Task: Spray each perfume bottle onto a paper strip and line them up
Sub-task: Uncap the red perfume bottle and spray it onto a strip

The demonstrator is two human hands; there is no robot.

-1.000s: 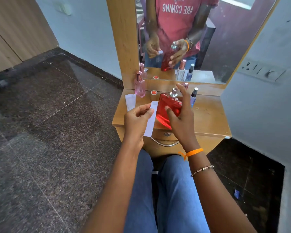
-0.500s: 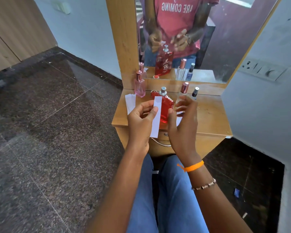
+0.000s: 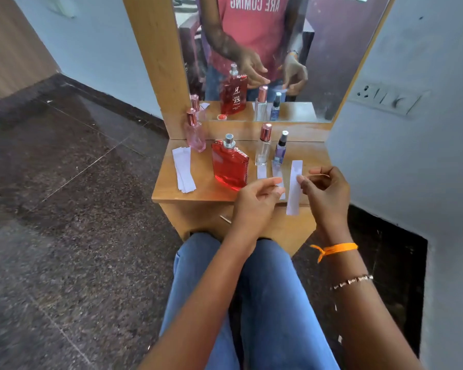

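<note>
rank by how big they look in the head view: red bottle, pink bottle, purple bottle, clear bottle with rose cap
1. red bottle
2. pink bottle
3. clear bottle with rose cap
4. purple bottle

Pink and clear look close, so their order is unsure.

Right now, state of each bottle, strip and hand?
red bottle: upright, uncapped
pink bottle: upright, capped
clear bottle: upright, capped
purple bottle: upright, capped
paper strip: pinched by right hand
left hand: open
strip stack: flat on table
</note>
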